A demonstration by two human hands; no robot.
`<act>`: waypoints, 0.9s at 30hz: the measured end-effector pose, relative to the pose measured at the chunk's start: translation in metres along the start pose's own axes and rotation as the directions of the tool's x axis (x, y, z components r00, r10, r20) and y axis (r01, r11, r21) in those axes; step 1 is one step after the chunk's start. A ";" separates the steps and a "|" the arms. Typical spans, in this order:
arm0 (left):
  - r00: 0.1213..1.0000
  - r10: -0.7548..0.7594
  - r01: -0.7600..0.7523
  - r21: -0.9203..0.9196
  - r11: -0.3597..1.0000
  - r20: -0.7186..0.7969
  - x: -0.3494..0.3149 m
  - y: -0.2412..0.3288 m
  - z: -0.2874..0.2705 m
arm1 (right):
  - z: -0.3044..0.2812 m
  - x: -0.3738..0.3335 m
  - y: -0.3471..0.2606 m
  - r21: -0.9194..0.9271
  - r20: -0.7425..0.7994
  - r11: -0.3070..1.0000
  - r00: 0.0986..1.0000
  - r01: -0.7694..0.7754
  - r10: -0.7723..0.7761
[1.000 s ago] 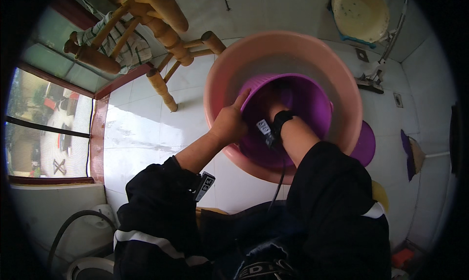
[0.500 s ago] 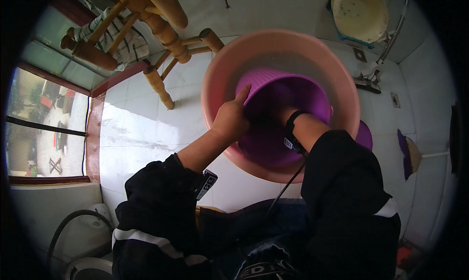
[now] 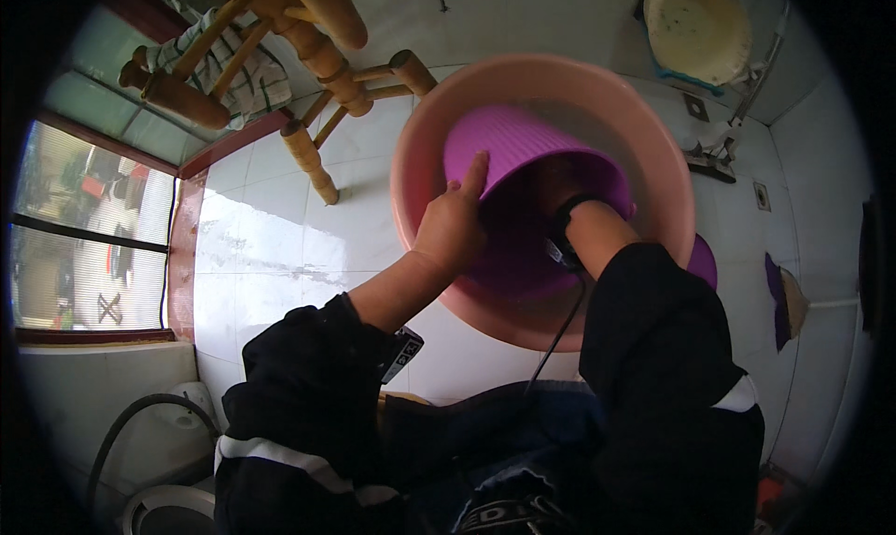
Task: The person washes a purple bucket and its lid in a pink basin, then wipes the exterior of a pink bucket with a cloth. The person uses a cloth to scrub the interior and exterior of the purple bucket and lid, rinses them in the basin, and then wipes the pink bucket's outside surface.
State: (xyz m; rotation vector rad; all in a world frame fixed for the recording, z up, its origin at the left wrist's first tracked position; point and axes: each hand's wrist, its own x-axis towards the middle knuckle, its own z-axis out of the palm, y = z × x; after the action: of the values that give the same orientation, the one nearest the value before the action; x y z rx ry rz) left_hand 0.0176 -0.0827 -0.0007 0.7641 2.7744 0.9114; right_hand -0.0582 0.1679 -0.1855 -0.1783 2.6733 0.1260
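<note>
Left hand (image 3: 455, 225) grips the rim of the ribbed purple plastic bucket (image 3: 523, 148) tilted in the pink plastic basin (image 3: 415, 162) at centre frame, and should brace it firmly while the right hand (image 3: 551, 185), its grasp hidden, works inside.

White tiled floor (image 3: 271, 246), glossy with daylight from window (image 3: 84, 227) along its left edge. Overturned wooden chair (image 3: 299, 59) at upper left, checked cloth (image 3: 245, 69) draped on it. Cream basin (image 3: 695, 27) at upper right corner.
</note>
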 end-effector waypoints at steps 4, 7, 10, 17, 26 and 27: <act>0.999 0.032 -0.034 0.065 0.997 0.028 -0.001 -0.004 0.012 | -0.011 -0.012 -0.018 0.045 0.030 0.996 0.997 0.073 -0.075; 0.998 0.051 -0.053 0.052 0.997 0.047 0.001 -0.008 0.019 | -0.023 -0.029 -0.041 0.167 0.101 0.954 0.958 0.250 -0.269; 1.000 0.020 -0.020 0.010 1.000 -0.013 0.000 -0.011 0.027 | -0.041 -0.038 -0.065 0.402 0.138 0.823 0.862 0.401 -0.488; 0.985 -0.028 0.000 -0.160 0.987 -0.171 0.022 -0.037 0.014 | -0.094 -0.066 -0.056 0.574 0.042 0.804 0.975 0.156 -0.219; 0.975 -0.011 -0.027 -0.168 0.985 -0.224 0.044 -0.044 0.010 | -0.211 -0.197 0.062 0.901 -0.213 0.382 0.977 0.205 -0.021; 0.972 -0.006 -0.036 -0.176 0.984 -0.233 0.046 -0.043 0.012 | -0.220 -0.210 0.070 0.912 -0.259 0.336 0.966 0.234 0.030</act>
State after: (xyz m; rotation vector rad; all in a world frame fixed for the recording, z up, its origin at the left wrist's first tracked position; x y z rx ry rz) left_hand -0.0373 -0.0836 -0.0337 0.6907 2.8296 1.3119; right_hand 0.0220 0.2332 0.1093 0.0338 2.4469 -1.5863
